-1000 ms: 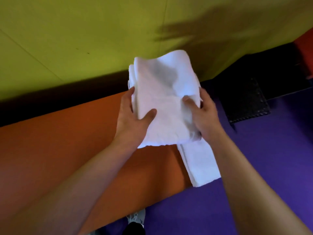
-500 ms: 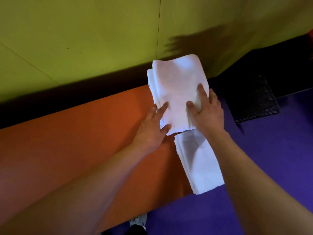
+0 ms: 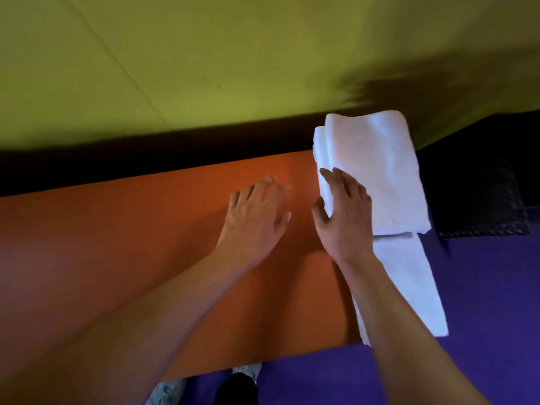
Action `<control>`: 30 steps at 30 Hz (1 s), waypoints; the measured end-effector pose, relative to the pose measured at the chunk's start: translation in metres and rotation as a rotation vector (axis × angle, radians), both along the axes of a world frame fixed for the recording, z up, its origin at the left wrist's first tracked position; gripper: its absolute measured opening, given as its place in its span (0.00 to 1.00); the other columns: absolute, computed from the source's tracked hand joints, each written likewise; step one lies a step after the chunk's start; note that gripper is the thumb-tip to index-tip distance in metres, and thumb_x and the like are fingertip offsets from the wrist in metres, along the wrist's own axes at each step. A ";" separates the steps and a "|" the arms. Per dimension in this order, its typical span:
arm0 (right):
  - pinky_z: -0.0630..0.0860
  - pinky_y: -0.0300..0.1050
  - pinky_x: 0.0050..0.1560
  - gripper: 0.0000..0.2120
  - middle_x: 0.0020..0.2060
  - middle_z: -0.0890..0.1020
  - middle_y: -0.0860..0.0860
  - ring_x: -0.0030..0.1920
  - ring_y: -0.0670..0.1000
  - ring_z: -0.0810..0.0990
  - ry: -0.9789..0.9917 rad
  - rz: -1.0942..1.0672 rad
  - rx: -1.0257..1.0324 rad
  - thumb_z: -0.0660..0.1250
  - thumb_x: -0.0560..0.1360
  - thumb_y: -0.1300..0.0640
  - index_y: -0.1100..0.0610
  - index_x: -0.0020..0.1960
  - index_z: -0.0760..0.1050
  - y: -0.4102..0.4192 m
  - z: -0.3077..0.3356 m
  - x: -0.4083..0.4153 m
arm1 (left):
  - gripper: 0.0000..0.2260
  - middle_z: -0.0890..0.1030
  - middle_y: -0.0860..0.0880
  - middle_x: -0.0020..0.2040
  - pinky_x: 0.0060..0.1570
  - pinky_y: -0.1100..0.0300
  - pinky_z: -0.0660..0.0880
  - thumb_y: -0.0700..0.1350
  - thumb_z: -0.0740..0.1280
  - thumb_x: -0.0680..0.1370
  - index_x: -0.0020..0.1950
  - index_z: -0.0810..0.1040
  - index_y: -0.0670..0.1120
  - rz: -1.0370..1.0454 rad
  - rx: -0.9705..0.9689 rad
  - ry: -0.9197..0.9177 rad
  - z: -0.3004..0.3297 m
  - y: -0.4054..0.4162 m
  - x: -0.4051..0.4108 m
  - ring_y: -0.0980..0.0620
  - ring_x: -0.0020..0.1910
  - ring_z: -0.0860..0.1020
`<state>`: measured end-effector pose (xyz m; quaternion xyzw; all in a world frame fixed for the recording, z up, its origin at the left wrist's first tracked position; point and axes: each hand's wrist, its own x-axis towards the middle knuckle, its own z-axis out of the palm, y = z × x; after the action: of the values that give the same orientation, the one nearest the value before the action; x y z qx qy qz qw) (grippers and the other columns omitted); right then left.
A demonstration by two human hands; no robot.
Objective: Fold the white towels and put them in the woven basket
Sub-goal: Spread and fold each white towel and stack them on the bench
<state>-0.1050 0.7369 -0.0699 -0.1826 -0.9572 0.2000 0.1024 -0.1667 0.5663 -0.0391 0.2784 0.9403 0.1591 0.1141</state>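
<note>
A folded white towel [image 3: 377, 168] lies at the right end of the orange table [image 3: 131, 244], stacked over the far part of a second folded white towel [image 3: 409, 285] that sticks out toward me. My right hand [image 3: 344, 214] rests flat on the top towel's left edge, fingers spread. My left hand [image 3: 257, 214] hovers over bare orange surface just left of the towels, fingers apart and holding nothing. No woven basket is in view.
A yellow-green wall [image 3: 204, 68] rises behind the table, with a dark gap along its base. Purple floor [image 3: 482, 302] lies to the right and near me. A black mat [image 3: 479, 206] sits on the floor beyond the towels. Shoes [image 3: 233, 387] show below.
Both hands gripped the top towel, set it down on the lower one and let go. My left hand has moved left off the towel; the view has shifted left.
</note>
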 end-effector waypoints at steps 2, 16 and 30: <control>0.70 0.52 0.68 0.25 0.69 0.76 0.53 0.68 0.56 0.74 0.007 0.053 -0.042 0.67 0.75 0.56 0.53 0.72 0.71 -0.029 0.004 -0.010 | 0.22 0.70 0.50 0.72 0.65 0.47 0.67 0.54 0.65 0.79 0.73 0.70 0.54 0.035 -0.024 0.012 0.004 -0.028 -0.005 0.45 0.67 0.71; 0.72 0.54 0.66 0.21 0.66 0.76 0.53 0.66 0.55 0.75 0.021 0.389 -0.095 0.65 0.79 0.56 0.54 0.72 0.72 -0.263 0.037 -0.058 | 0.19 0.73 0.50 0.67 0.62 0.47 0.68 0.54 0.64 0.78 0.68 0.74 0.52 0.426 -0.051 0.062 0.037 -0.289 0.008 0.44 0.63 0.73; 0.74 0.50 0.63 0.19 0.66 0.75 0.49 0.65 0.50 0.73 -0.155 0.679 -0.206 0.63 0.81 0.52 0.49 0.72 0.70 -0.548 0.045 -0.061 | 0.21 0.75 0.50 0.64 0.63 0.46 0.68 0.49 0.71 0.74 0.66 0.74 0.53 0.766 -0.076 -0.024 0.045 -0.560 0.069 0.42 0.62 0.74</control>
<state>-0.1662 0.1891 -0.0246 0.1218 -0.9430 0.3036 -0.0615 -0.0979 0.0060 0.0058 -0.0992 0.9800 0.1587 0.0678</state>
